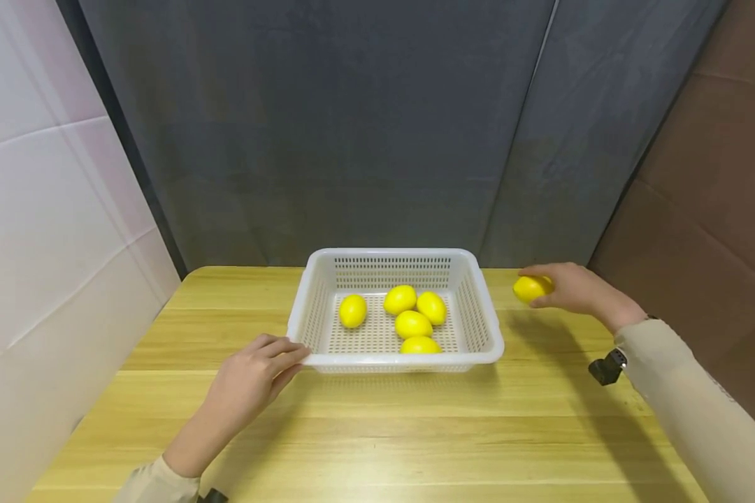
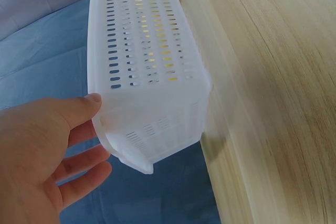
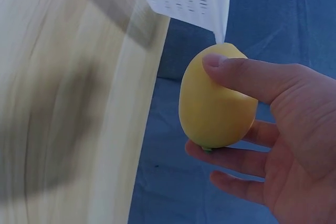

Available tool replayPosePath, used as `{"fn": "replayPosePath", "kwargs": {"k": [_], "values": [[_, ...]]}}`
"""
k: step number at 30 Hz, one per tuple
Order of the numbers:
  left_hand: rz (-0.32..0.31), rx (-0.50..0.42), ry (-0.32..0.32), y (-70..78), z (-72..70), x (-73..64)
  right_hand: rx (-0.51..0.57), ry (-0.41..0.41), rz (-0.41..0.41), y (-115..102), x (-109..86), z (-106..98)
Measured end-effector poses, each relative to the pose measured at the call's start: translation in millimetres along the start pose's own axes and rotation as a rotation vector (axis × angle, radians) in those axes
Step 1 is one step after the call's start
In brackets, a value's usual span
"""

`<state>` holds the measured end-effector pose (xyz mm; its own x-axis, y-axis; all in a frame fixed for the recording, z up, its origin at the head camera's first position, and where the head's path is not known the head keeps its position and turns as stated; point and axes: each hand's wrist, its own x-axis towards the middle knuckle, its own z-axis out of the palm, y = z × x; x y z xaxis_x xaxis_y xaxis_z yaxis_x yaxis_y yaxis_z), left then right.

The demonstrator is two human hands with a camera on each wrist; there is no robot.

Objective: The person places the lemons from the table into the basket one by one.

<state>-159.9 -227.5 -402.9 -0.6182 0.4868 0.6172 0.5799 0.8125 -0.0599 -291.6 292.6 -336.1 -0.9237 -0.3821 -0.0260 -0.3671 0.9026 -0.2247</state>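
A white plastic basket (image 1: pixel 395 359) with slotted walls stands on the wooden table. Several yellow lemons (image 1: pixel 353 311) lie inside it, most of them grouped right of the middle. My left hand (image 1: pixel 252 374) holds the basket's near left corner; in the left wrist view its thumb (image 2: pixel 84 109) lies against the rim, with the other fingers around the corner. To the right of the basket, above the table, my right hand (image 1: pixel 572 288) grips another lemon (image 3: pixel 215 100) between thumb and fingers. This lemon's small greenish tip shows in the right wrist view.
The wooden table (image 1: pixel 377 440) ends at a dark grey curtain (image 1: pixel 327 140) behind the basket. A white panel (image 1: pixel 50 181) stands on the left, and a brown one (image 1: pixel 711 195) on the right. The right arm casts a shadow across the tabletop.
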Motion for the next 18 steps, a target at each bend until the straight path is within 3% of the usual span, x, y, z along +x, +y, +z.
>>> {"fn": "replayPosePath", "kwargs": {"k": [18], "values": [[0.015,0.001,0.017,0.5,-0.5,1.9,-0.030,-0.013,-0.048,-31,11.6,-20]]}}
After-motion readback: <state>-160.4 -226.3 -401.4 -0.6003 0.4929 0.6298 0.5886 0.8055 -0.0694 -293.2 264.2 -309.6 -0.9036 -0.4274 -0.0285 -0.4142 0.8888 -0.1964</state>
